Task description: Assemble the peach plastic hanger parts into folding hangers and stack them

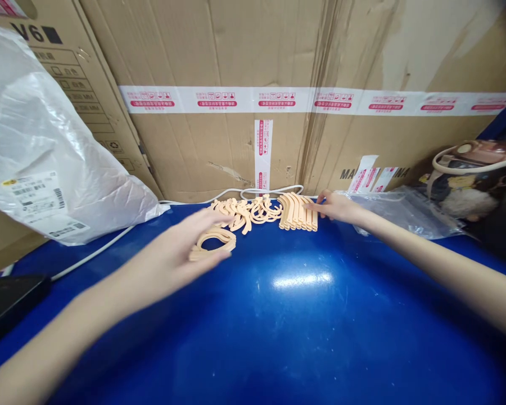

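Peach-coloured curved plastic pieces lie on a glossy blue table [287, 315]. My left hand [181, 253] curls its thumb and fingers round a small stack of these pieces [214, 243]. Behind it is a loose tangle of the same pieces [248, 212]. To the right of the tangle stands a neat row of pieces set side by side [297, 212]. My right hand [335, 207] reaches in from the right, its fingertips resting against the right end of that row.
Large cardboard boxes [236, 56] with red-and-white tape wall off the back. A white plastic bag [46, 163] with labels sits at the left, a clear bag [400, 211] and a pink bottle [472, 169] at the right. A white cable [93, 254] and a black device [6, 304] lie at left.
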Motion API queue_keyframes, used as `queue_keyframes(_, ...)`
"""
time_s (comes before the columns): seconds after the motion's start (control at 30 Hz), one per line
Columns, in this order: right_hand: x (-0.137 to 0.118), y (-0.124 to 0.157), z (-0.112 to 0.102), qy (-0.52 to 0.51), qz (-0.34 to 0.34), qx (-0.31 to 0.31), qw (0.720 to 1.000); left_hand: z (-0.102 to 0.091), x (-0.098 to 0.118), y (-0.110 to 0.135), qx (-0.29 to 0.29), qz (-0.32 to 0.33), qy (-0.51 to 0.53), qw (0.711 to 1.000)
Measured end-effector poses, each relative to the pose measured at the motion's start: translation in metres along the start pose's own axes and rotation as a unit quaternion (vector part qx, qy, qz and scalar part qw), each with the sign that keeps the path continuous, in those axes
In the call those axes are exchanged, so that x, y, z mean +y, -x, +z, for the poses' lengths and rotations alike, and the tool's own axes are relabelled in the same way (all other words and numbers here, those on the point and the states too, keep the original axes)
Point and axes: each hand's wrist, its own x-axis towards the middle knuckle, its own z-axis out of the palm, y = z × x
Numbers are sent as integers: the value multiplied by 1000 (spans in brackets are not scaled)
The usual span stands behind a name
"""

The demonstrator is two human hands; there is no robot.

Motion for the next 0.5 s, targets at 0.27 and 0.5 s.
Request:
queue_keyframes(0.27,-5,-10,2,8,17,2,1000,57,57,-5,-48,156,19,986)
queue_keyframes(0.5,-8,-5,-1,15,18,9,1000,68,39,0,-45,140,23,989)
